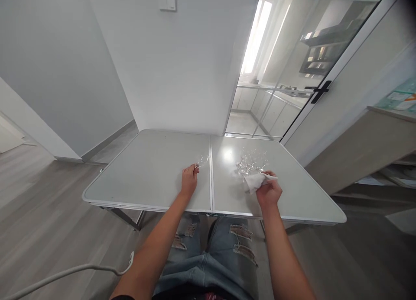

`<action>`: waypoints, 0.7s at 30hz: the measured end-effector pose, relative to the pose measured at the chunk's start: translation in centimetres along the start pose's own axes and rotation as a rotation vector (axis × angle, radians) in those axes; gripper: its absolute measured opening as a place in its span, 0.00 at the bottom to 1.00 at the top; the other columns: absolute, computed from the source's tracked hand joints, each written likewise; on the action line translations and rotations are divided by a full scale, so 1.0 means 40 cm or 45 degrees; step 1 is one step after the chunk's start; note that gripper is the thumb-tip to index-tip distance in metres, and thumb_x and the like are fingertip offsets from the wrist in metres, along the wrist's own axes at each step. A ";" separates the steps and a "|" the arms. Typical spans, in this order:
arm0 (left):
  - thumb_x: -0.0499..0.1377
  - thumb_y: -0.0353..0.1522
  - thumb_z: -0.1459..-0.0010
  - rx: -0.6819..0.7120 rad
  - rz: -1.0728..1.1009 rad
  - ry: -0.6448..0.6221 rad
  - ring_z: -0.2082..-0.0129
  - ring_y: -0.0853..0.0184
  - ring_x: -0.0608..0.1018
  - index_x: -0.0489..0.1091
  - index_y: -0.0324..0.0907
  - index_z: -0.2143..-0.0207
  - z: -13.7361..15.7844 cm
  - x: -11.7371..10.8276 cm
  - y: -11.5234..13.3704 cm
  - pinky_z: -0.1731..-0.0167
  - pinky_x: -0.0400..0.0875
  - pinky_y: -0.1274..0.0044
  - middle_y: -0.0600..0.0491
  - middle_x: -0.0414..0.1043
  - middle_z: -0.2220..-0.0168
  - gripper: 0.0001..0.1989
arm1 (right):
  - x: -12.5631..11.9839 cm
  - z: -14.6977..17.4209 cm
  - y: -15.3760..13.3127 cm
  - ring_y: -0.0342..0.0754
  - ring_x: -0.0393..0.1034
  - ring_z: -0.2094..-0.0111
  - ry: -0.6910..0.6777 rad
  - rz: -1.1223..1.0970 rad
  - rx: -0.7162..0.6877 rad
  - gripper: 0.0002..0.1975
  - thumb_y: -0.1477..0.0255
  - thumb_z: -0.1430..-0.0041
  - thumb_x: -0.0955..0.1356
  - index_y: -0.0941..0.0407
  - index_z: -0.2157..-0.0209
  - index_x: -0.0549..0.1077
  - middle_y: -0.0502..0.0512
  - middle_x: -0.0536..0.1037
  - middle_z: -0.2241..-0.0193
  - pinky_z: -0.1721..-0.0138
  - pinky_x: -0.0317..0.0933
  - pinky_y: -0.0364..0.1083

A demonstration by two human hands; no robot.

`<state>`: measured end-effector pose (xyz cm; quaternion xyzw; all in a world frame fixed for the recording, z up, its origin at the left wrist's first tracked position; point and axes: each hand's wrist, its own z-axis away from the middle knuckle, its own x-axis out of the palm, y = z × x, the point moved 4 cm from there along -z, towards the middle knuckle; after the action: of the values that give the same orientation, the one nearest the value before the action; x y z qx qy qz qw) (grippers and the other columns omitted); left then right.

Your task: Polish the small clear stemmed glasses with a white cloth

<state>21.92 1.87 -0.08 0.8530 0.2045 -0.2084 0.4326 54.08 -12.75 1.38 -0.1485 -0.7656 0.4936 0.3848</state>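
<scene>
My left hand point(190, 179) is over the table just left of the centre seam, its fingers closed in a pinch on a small clear, shiny piece point(203, 161). The piece is see-through and too small to name exactly. On the right half, my right hand point(269, 191) grips a white cloth point(256, 182), which hangs loosely from the fingers. Right beyond the cloth lies a loose pile of shiny, clear pieces point(250, 165), several of them overlapping. The cloth hides part of the pile's near side.
The pale folding table point(146, 170) has a metal rim and a metal seam point(211, 179). A white wall point(182, 75) and a glass door point(279, 75) stand behind it. To the right is a wooden shelf point(367, 148). A white cable point(87, 267) runs by my left forearm.
</scene>
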 end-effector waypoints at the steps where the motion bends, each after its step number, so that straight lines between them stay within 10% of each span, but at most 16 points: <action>1: 0.50 0.26 0.33 0.019 -0.015 -0.016 0.60 0.64 0.79 0.70 0.44 0.56 0.001 0.003 0.002 0.51 0.63 0.70 0.52 0.79 0.64 0.11 | 0.021 0.023 0.006 0.47 0.69 0.69 -0.068 -0.147 0.067 0.15 0.69 0.52 0.70 0.49 0.60 0.71 0.49 0.75 0.66 0.67 0.66 0.48; 11: 0.49 0.25 0.33 0.034 -0.036 -0.044 0.61 0.64 0.79 0.69 0.44 0.55 0.005 0.001 0.011 0.53 0.63 0.69 0.52 0.79 0.64 0.12 | 0.244 0.043 0.146 0.46 0.75 0.68 -0.209 -0.186 0.384 0.20 0.63 0.56 0.79 0.55 0.64 0.73 0.49 0.79 0.69 0.67 0.70 0.44; 21: 0.50 0.25 0.33 0.068 -0.051 -0.091 0.60 0.64 0.79 0.70 0.44 0.56 0.008 0.004 0.017 0.54 0.62 0.70 0.52 0.79 0.64 0.11 | 0.290 -0.001 0.253 0.47 0.74 0.70 0.127 0.146 0.569 0.24 0.50 0.53 0.75 0.54 0.67 0.69 0.49 0.77 0.72 0.73 0.69 0.43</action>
<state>22.36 1.26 0.11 0.8519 0.2003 -0.2529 0.4126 44.91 -0.92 -2.29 -0.1271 -0.6077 0.6640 0.4168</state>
